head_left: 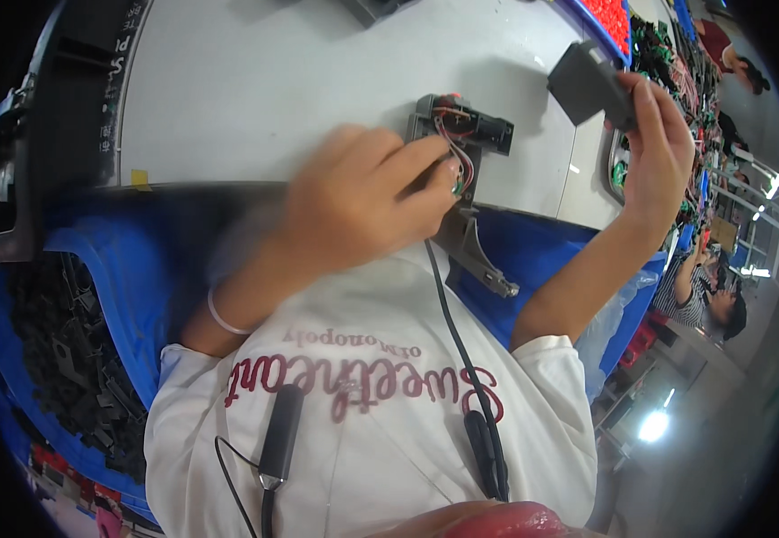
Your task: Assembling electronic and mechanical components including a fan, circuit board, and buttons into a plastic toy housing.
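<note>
A dark grey plastic housing (470,125), opened up with thin red, white and dark wires in it, lies at the front edge of the white table. My left hand (363,193) is at its near side, smeared by motion, with index finger and thumb closed on the housing by the wires. A small green part shows at the fingertips; the rest of the grip is hidden. Held up at the right, clear of the table, is a flat, squarish dark grey plastic cover (587,85), pinched between the fingers and thumb of my right hand (658,143).
A blue bin (112,296) of dark plastic parts stands at the left. A blue-rimmed tray of small red pieces (609,22) sits at the far right, beside heaps of wired parts (667,63). A dark grey part (372,9) lies at the far edge. Other people work at the right.
</note>
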Demonstrator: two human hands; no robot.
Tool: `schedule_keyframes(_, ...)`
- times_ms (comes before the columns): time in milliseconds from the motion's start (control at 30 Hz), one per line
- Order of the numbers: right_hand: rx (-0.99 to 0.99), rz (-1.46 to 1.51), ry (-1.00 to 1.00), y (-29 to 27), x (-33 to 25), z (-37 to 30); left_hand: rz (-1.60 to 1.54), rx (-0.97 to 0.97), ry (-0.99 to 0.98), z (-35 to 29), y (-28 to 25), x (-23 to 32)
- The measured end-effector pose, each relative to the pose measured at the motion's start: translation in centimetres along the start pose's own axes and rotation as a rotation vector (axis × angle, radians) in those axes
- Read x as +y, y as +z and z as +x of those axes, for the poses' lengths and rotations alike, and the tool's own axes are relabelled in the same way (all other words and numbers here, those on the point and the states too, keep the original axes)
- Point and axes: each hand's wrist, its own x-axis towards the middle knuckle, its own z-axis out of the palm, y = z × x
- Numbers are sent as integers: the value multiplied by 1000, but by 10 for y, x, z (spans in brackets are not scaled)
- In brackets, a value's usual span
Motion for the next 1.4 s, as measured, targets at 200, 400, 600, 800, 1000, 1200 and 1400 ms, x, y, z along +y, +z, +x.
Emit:
schedule_keyframes(200,-51,162,149,-19,41,35,29,36,44,-4,2,-4)
schedule_keyframes(400,-85,-492,-160,-9,67,32,92,30,60,-8,-1,-2)
schedule_keyframes(600,-626,-748,-170,17,-3,-1,36,11,43,-12,-12,-6)
schedule_keyframes(800,-493,-821,-203,21,-1,-9,10,15,-96,-7,-11,6)
schedule_keyframes(1000,-424,-878,-190,30,-2,-19,7,-23,-179,2,-8,11)
schedule_keyframes(1200,-349,-640,-495,4,33,-21,37,-61,-206,2,-11,17)
schedule_keyframes(1400,-372,-257,-514,16,11,-55,171,-36,-193,-4,-10,22)
